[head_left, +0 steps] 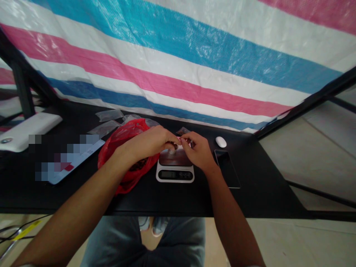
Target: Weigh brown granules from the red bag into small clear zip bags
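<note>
Above the steel plate of a white kitchen scale point(174, 178), my two hands meet at a small clear plastic bag point(175, 147) with something brown in it. The fingers of my left hand point(157, 141) are pinched at its left side, and those of my right hand point(197, 149) at its upper right. My fingers cover much of the bag, so its contents are hard to make out. Under my left wrist, a red plastic bag point(107, 157) stands with its mouth spread, dark brown pieces point(139, 164) inside.
Flat clear bags point(109, 115) lie behind the red bag, and a small filled packet point(183, 131) sits beyond my hands. To the right are a white mouse point(221, 142) and a dark phone-like device point(227, 168). A tablet point(76, 161) and a white device point(30, 129) occupy the left.
</note>
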The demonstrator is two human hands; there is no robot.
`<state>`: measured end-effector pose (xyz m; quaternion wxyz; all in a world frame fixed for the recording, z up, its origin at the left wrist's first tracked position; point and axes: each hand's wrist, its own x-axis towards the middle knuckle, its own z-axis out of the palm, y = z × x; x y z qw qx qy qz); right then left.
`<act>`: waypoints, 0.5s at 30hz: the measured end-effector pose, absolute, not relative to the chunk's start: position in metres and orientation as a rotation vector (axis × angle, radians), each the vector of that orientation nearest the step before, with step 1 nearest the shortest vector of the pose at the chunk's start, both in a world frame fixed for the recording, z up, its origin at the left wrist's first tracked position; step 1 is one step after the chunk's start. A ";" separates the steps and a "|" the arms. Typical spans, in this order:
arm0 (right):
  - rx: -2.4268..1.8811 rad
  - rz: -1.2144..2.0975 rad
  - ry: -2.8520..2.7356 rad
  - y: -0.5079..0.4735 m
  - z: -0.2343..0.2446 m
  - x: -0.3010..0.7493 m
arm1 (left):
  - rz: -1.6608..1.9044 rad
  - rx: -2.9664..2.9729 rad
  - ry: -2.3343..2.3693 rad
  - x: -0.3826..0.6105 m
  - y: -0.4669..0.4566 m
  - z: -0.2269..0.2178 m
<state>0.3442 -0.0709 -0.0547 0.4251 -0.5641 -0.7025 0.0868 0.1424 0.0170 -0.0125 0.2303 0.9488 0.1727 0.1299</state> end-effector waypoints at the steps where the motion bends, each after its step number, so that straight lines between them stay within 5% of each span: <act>1: -1.411 0.222 -1.760 -0.071 -0.055 0.345 | 0.356 2.609 0.496 0.142 0.017 -0.012; 15: -1.381 0.550 -1.951 -0.085 -0.039 0.350 | 0.410 2.494 0.601 0.144 0.012 -0.003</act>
